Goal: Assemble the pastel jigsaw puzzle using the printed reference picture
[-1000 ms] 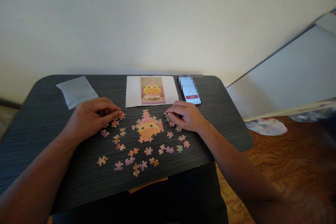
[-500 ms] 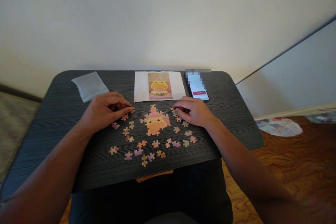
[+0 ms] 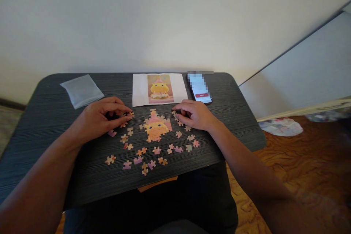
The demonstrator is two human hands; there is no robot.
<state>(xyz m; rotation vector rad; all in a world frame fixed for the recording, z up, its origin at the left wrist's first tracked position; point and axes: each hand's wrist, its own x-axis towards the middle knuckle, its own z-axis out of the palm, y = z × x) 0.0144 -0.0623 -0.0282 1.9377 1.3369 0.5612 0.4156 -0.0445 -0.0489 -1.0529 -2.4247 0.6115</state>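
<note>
Beside the partial puzzle, left hand and right hand turned inward, fingers slightly parted at pieces, grip unclear

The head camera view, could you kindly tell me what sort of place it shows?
Probably a room in a home: loose jigsaw pieces on a dark table before a plain wall, and a wood-patterned floor.

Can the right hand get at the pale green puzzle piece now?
Probably yes: the pale green puzzle piece lies uncovered, closer to the person than the right hand, though that hand appears to touch another piece.
</note>
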